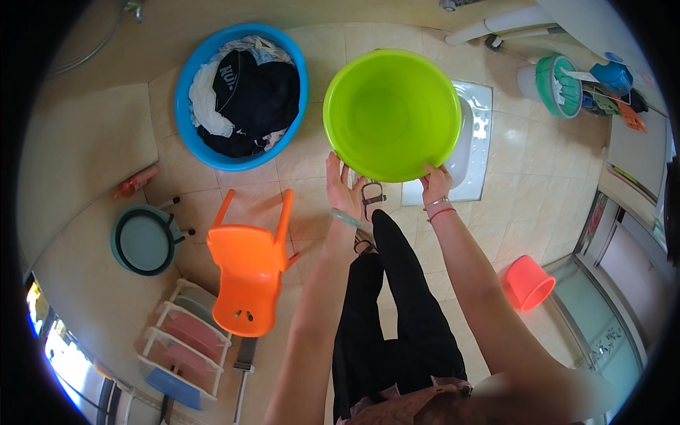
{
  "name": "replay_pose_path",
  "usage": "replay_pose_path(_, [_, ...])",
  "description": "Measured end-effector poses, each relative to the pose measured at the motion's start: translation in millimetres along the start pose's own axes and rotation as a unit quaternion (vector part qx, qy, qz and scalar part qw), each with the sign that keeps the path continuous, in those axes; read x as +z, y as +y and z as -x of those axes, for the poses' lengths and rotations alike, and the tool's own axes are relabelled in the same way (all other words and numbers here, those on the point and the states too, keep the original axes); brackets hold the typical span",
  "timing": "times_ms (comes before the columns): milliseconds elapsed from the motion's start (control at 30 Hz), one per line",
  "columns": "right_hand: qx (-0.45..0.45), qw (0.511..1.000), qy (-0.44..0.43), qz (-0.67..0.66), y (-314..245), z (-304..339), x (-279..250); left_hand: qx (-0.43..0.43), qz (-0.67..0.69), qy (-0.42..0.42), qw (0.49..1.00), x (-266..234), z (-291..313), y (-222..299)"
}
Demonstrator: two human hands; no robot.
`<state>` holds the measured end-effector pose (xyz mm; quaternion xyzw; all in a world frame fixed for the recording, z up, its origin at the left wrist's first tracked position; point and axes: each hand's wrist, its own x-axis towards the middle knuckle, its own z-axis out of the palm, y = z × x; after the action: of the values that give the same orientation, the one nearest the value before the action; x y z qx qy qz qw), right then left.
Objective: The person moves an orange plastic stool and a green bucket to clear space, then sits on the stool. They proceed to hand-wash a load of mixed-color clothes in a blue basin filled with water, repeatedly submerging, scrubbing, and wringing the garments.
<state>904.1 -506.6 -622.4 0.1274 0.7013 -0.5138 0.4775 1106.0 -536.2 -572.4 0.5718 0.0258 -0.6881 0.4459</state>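
Note:
A round lime-green basin [393,117] is held up in front of me, its hollow inside facing me with nothing in it. My left hand [343,188], a pale green bangle on its wrist, is at the basin's lower left rim with fingers along the outside. At the lower right rim my right hand [435,184] grips the edge, thumb over it; a silver bangle and red cord circle that wrist. Behind the basin, a white squat toilet [476,152] in the floor is partly covered. To the left stands a blue tub [184,134] heaped with dark and white clothes [265,95].
An orange child's chair [248,258] and a grey-green stool [145,239] stand at left, near a white rack [219,361] holding basins. A coral-red bucket [528,283] sits at right by a glass door. A lined waste bin [559,86] stands at far right.

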Motion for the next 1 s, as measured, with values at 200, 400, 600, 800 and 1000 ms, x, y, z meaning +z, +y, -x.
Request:
replay_pose_path(200, [0.013, 1.0, 0.01, 0.003, -7.1, -25.6, 33.2, 0.001, -0.001, 0.011, 1.0, 25.6, -36.1, 26.2])
replay_pose_path(400, [0.02, 1.0, 0.012, -0.02, -9.4, -42.1, 46.5, -0.003, -0.014, -0.036, 0.999, 32.8, -64.5, 37.7])
replay_pose_path(600, [0.01, 0.999, 0.017, -0.033, 5.6, -46.0, 45.6, -0.025, 0.005, -0.063, 0.998, 20.4, -78.8, 40.0])
replay_pose_path(800, [0.003, 0.999, -0.01, -0.041, 21.9, -40.4, 43.9, -0.046, 0.018, -0.065, 0.997, 6.4, -81.0, 46.0])
replay_pose_path(1000, [0.019, 0.999, -0.007, -0.04, 36.8, -45.6, 30.7, -0.078, 0.03, -0.082, 0.993, -8.3, -69.9, 58.5])
